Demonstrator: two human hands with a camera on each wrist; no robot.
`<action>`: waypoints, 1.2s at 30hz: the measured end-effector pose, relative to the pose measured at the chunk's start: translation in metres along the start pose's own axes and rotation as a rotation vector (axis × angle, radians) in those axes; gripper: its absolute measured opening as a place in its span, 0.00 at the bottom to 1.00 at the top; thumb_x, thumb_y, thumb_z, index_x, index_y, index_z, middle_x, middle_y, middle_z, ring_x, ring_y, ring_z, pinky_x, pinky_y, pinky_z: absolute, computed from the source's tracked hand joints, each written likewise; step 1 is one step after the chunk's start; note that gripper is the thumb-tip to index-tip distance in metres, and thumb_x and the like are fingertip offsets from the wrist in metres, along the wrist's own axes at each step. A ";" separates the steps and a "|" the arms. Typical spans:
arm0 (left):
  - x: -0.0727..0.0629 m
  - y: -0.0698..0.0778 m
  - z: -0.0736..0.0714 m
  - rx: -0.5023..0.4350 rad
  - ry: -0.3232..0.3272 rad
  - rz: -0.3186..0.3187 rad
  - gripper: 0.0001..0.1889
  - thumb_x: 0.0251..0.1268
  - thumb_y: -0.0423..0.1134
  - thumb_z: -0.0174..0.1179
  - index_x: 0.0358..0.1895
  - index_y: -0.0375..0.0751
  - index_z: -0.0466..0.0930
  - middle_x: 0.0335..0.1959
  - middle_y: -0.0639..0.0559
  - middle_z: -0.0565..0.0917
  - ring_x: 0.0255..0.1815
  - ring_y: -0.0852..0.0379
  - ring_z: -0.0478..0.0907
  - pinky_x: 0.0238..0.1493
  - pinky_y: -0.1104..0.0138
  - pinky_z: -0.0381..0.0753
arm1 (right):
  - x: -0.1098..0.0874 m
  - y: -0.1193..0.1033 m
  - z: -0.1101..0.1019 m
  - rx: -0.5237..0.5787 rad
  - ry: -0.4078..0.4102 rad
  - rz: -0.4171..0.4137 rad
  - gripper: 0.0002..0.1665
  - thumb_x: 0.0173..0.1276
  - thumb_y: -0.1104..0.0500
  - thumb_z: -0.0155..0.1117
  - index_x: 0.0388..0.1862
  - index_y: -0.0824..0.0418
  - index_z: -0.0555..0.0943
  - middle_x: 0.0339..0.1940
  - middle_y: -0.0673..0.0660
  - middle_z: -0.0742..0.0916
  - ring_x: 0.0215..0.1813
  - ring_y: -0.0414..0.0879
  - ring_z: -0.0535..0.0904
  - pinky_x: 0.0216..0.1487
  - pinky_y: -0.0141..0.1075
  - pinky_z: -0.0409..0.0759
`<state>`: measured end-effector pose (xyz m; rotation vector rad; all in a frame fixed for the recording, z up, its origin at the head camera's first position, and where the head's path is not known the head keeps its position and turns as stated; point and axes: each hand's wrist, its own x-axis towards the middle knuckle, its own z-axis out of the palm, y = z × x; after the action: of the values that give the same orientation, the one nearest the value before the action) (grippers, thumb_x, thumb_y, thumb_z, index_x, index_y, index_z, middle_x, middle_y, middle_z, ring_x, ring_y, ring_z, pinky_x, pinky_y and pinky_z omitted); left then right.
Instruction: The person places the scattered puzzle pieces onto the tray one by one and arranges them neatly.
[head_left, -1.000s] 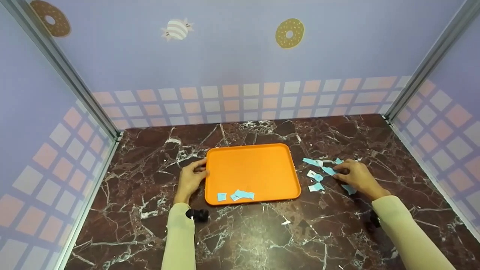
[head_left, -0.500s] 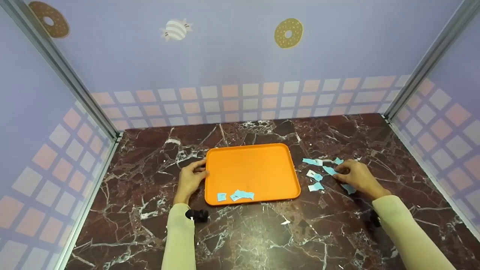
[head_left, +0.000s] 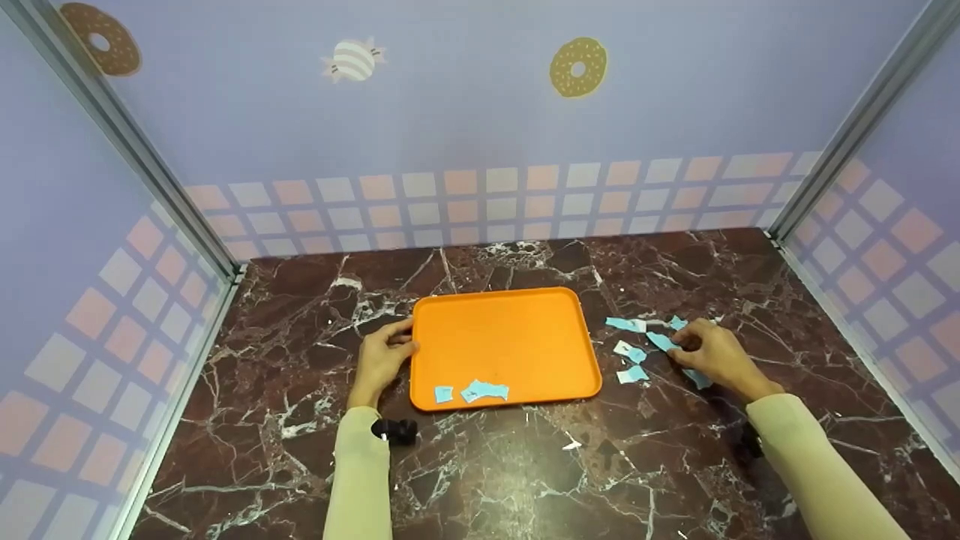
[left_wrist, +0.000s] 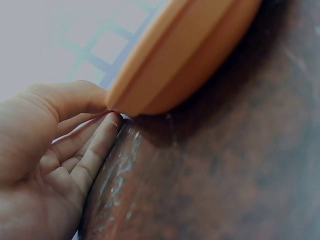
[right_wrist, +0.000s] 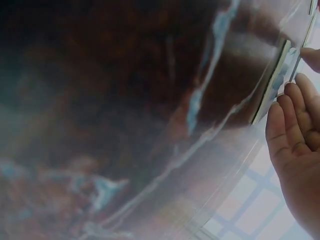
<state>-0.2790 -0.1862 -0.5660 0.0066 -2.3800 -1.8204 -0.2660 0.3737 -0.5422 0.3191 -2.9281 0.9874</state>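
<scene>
An orange tray (head_left: pixel 502 337) lies on the dark marbled table. My left hand (head_left: pixel 381 364) grips its left rim, thumb at the top edge and fingertips low by the table, as the left wrist view shows. Along the tray's near side lie torn light-blue paper pieces, a small square one (head_left: pixel 443 394) and a wider cluster (head_left: pixel 486 390). To the right of the tray, my right hand (head_left: pixel 716 358) pinches the right end of a blue paper scrap (head_left: pixel 660 341); its fingers (right_wrist: pixel 287 132) show at the edge of the right wrist view.
Several more torn scraps surround the right hand: a long strip (head_left: pixel 625 324), a blue-and-white piece (head_left: pixel 630 352), another below it (head_left: pixel 632 374), a small one (head_left: pixel 677 322) behind. One piece (head_left: pixel 700 379) is partly under the hand. Patterned walls (head_left: pixel 480 112) enclose the table's back and sides.
The right hand has shifted very slightly to the right, and the scrap at its fingertips with it. The left hand and the tray have stayed put.
</scene>
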 end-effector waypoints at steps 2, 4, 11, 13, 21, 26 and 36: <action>0.000 0.000 0.000 0.003 0.003 0.001 0.23 0.65 0.21 0.68 0.63 0.28 0.84 0.50 0.32 0.88 0.50 0.39 0.87 0.42 0.75 0.84 | 0.000 -0.001 -0.001 0.012 0.000 0.007 0.11 0.69 0.63 0.76 0.45 0.69 0.86 0.42 0.60 0.86 0.44 0.56 0.85 0.42 0.41 0.85; 0.000 0.000 0.000 0.000 0.005 0.000 0.23 0.64 0.21 0.68 0.63 0.28 0.85 0.49 0.32 0.88 0.49 0.39 0.87 0.42 0.75 0.84 | -0.001 -0.002 -0.001 0.028 -0.001 0.013 0.12 0.69 0.63 0.76 0.46 0.69 0.86 0.42 0.61 0.87 0.44 0.57 0.85 0.41 0.40 0.85; 0.000 -0.003 0.000 -0.017 0.017 -0.003 0.23 0.63 0.20 0.68 0.63 0.27 0.85 0.49 0.32 0.89 0.48 0.40 0.88 0.41 0.74 0.84 | -0.003 -0.008 -0.001 0.045 -0.007 -0.014 0.15 0.71 0.60 0.75 0.51 0.67 0.87 0.46 0.61 0.87 0.45 0.55 0.86 0.40 0.38 0.85; 0.000 -0.003 0.000 -0.017 0.018 -0.003 0.23 0.63 0.20 0.69 0.63 0.27 0.85 0.48 0.32 0.89 0.48 0.40 0.88 0.41 0.74 0.84 | -0.002 -0.011 0.000 0.063 -0.004 -0.031 0.14 0.72 0.61 0.75 0.51 0.68 0.88 0.46 0.61 0.87 0.43 0.54 0.87 0.38 0.36 0.86; 0.000 -0.001 0.000 -0.011 0.013 -0.001 0.23 0.63 0.21 0.68 0.63 0.28 0.85 0.50 0.33 0.88 0.48 0.41 0.88 0.42 0.74 0.84 | 0.002 -0.024 0.008 0.003 0.063 -0.158 0.11 0.68 0.63 0.78 0.48 0.67 0.91 0.39 0.56 0.87 0.38 0.51 0.86 0.38 0.34 0.83; 0.000 0.000 0.001 -0.010 0.010 -0.001 0.23 0.63 0.21 0.68 0.63 0.28 0.85 0.49 0.33 0.88 0.48 0.41 0.88 0.42 0.74 0.84 | 0.006 -0.035 0.014 0.023 0.071 -0.198 0.11 0.68 0.64 0.78 0.48 0.66 0.91 0.39 0.56 0.86 0.39 0.51 0.85 0.40 0.36 0.85; 0.001 -0.001 0.000 -0.015 0.010 -0.011 0.23 0.63 0.21 0.68 0.63 0.28 0.85 0.48 0.32 0.89 0.48 0.40 0.88 0.42 0.73 0.85 | 0.012 -0.055 0.027 0.054 0.052 -0.258 0.11 0.66 0.65 0.79 0.46 0.64 0.91 0.40 0.55 0.86 0.40 0.51 0.85 0.43 0.44 0.87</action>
<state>-0.2800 -0.1862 -0.5673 0.0277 -2.3649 -1.8383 -0.2652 0.3124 -0.5301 0.6436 -2.7274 1.0192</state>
